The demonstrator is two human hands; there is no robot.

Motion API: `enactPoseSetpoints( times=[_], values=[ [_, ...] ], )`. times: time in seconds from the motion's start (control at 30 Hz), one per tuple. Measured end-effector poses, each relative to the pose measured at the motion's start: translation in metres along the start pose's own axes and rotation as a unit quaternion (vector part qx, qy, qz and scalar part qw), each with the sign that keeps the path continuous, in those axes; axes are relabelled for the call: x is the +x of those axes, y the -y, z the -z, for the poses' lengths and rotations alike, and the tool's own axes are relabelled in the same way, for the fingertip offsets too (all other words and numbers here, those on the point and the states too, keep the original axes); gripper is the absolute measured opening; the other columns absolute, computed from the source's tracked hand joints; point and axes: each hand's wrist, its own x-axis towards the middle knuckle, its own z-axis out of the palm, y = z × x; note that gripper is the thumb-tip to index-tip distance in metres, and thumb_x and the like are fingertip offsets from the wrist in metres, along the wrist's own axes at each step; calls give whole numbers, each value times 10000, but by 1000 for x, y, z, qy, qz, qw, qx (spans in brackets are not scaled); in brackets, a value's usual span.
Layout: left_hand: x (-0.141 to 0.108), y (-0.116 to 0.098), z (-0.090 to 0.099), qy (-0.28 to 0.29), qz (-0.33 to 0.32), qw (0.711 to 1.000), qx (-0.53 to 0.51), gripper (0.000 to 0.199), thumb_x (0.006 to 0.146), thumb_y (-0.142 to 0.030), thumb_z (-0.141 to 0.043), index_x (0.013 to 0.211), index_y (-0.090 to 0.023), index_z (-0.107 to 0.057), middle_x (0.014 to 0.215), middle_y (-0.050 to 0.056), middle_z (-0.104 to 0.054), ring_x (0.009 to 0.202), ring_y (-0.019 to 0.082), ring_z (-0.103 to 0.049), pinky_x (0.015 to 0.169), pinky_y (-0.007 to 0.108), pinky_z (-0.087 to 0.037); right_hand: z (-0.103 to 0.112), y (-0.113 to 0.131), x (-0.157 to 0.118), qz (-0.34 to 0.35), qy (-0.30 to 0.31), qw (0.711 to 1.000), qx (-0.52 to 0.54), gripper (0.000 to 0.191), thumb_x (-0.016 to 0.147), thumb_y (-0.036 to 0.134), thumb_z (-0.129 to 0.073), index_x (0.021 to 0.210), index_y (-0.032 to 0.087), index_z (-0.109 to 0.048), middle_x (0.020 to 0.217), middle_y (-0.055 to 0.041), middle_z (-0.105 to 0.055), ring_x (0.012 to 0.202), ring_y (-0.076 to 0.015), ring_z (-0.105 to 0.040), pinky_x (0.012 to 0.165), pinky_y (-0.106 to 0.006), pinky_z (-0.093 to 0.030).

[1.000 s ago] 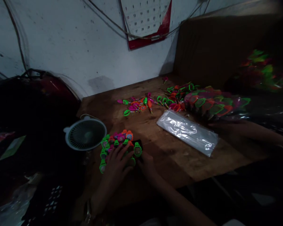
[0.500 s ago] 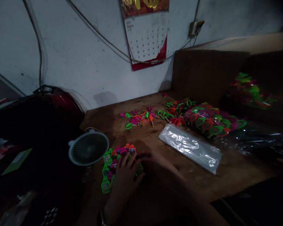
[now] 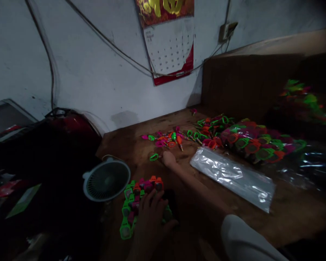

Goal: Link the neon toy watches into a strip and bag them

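My left hand (image 3: 153, 214) lies palm down with its fingers apart, on a block of bright toy watches (image 3: 125, 231) laid side by side near the table's front. Farther up the table, my right hand (image 3: 168, 158) is closed around the end of a green toy piece (image 3: 154, 157), whose ring sticks out to the left. Beyond it is a loose pile of pink, orange and green pieces (image 3: 174, 136). The tips of my right fingers are too dark to make out fully.
A round fan (image 3: 107, 179) sits left of the watches. Flat clear plastic bags (image 3: 232, 177) lie to the right. Behind them rests a filled bag of colourful pieces (image 3: 254, 143). A calendar (image 3: 168, 47) hangs on the wall, and a brown panel (image 3: 244, 85) stands at the back right.
My right hand has moved from beside the watches up to the green piece and taken hold of its end. My left hand stays on the watches. The view has shifted slightly.
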Motion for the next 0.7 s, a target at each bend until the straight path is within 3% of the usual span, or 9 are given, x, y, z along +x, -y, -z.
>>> enactPoseSetpoints(
  times=[0.13,0.2,0.23,0.33,0.37,0.43,0.5,0.6,0.7],
  values=[
    [0,3,4,5,-31,1000,-1,383,756,-376,-699,1087,-222,-583,1280,54,-558,1226,302,-430,965,524,-403,-1,-37,-79,6,13,990,143,175,750,182,-639,908,131,-585,895,-37,-657,794,-124,-601,720,-228,-468],
    [1,5,3,0,-30,1000,-8,299,825,-357,-617,1089,-220,-585,1276,55,-562,1224,288,-432,966,507,-404,-7,-46,-125,-1,52,961,271,220,675,212,-682,857,151,-574,799,6,-633,716,-114,-576,681,-225,-460],
    [1,5,3,-4,-26,1000,-10,275,849,-355,-583,1087,-217,-587,1271,55,-566,1221,284,-434,966,502,-403,-11,-47,-145,-14,78,926,370,246,639,229,-703,835,154,-574,750,18,-611,684,-113,-561,672,-231,-457],
    [2,6,3,-5,-23,1000,-10,260,885,-361,-527,1094,-217,-586,1274,52,-564,1225,281,-432,970,501,-396,-26,-41,-185,-76,132,783,603,346,606,310,-737,888,152,-614,708,14,-591,642,-121,-550,670,-258,-455],
    [1,7,3,-2,-27,1000,-9,258,893,-356,-514,1100,-219,-585,1280,50,-560,1230,279,-429,972,499,-396,-30,-37,-190,-87,129,765,625,367,621,343,-735,914,149,-627,724,3,-605,647,-126,-558,674,-265,-457],
    [1,8,4,7,-36,999,-7,259,906,-339,-491,1118,-223,-582,1295,45,-551,1246,274,-420,978,497,-394,-37,-31,-191,-73,105,784,607,344,661,374,-712,902,138,-647,760,-23,-637,678,-142,-577,689,-275,-462],
    [1,8,5,11,-39,999,-5,260,914,-332,-476,1126,-227,-585,1296,43,-551,1250,272,-422,982,497,-393,-41,-28,-183,-24,80,842,533,262,691,348,-685,842,136,-658,787,-35,-665,728,-160,-593,720,-282,-469],
    [1,7,6,10,-32,999,-10,245,917,-332,-469,1092,-227,-605,1270,44,-570,1234,271,-440,982,497,-393,-43,-28,-169,71,107,928,349,157,727,260,-634,838,159,-682,845,-34,-699,795,-181,-611,746,-276,-474],
    [1,5,6,13,-16,1000,-21,218,916,-319,-476,1066,-224,-603,1262,38,-573,1243,269,-426,984,505,-389,-36,-31,-157,118,137,951,251,131,709,209,-633,810,162,-702,844,-33,-711,799,-193,-621,743,-264,-472]
  ],
)
